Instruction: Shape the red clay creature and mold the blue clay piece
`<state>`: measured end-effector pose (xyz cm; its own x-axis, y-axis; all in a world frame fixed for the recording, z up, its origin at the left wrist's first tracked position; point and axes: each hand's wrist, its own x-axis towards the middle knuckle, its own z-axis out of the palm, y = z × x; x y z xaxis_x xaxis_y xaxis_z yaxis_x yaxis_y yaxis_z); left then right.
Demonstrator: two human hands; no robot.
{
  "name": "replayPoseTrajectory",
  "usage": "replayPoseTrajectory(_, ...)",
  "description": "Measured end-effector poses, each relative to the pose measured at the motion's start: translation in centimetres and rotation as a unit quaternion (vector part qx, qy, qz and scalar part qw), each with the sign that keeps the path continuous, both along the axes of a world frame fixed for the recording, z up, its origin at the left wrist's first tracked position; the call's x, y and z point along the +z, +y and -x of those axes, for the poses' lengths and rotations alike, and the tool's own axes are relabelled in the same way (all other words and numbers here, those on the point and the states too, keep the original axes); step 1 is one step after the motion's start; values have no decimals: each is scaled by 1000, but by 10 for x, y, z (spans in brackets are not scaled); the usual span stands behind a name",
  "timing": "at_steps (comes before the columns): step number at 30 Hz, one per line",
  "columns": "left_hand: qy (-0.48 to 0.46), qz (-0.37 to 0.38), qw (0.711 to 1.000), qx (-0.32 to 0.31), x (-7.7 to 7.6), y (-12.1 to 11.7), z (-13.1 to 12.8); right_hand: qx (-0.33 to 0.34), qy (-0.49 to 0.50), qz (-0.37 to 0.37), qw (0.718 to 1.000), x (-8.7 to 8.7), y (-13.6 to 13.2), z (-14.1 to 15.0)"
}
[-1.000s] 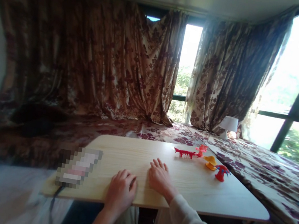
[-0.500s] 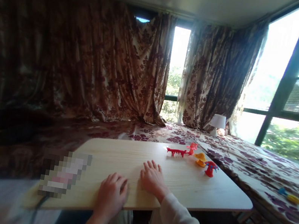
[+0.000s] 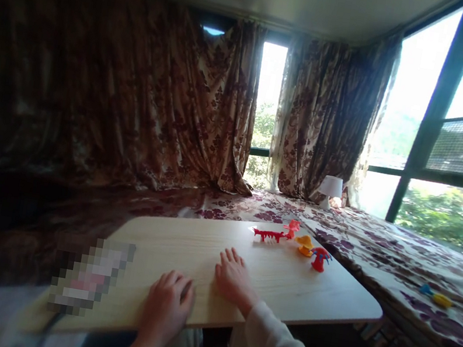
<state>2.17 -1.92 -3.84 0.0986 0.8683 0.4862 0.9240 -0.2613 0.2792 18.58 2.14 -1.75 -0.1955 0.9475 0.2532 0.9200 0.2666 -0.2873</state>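
My left hand rests palm down near the front edge of a light wooden table, fingers loosely curled and holding nothing. Beside it, my right hand lies flat on the tabletop with the fingers stretched forward. At the table's far right stand small plastic toys: a red spiky piece, an orange-red figure, a yellow-orange piece and a red and blue piece. Both hands are well short of them.
A blurred-out patch lies on the table's left part with a dark cable hanging below it. A patterned bedspread surrounds the table, with a small white lamp and a blue-yellow toy on it. Floral curtains and large windows lie behind.
The view has swung to the right, so table, toys and hands sit further left in the picture. Both hands have stayed in place on the tabletop.
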Motion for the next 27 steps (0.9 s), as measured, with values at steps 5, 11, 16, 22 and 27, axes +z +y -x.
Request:
replayPoseTrajectory(5,-24,-6,1000,5,-4,1,-2,18,-31,18,999,-17,-50,-21)
replayPoseTrajectory(11,-41,-3,999,-6,-3,-2,-2,59,-31,-6,998,-8,-37,10)
replayPoseTrajectory(16,-89,-23,996,-18,-5,1,2,-23,-26,3,999,4,-11,-21)
replayPoseTrajectory(22,-209,-46,976,-53,-3,2,-9,26,103,-71,992,-8,-53,-57)
replayPoseTrajectory(27,-290,-41,951,-101,18,-18,-28,90,421,-18,902,0,-40,-36)
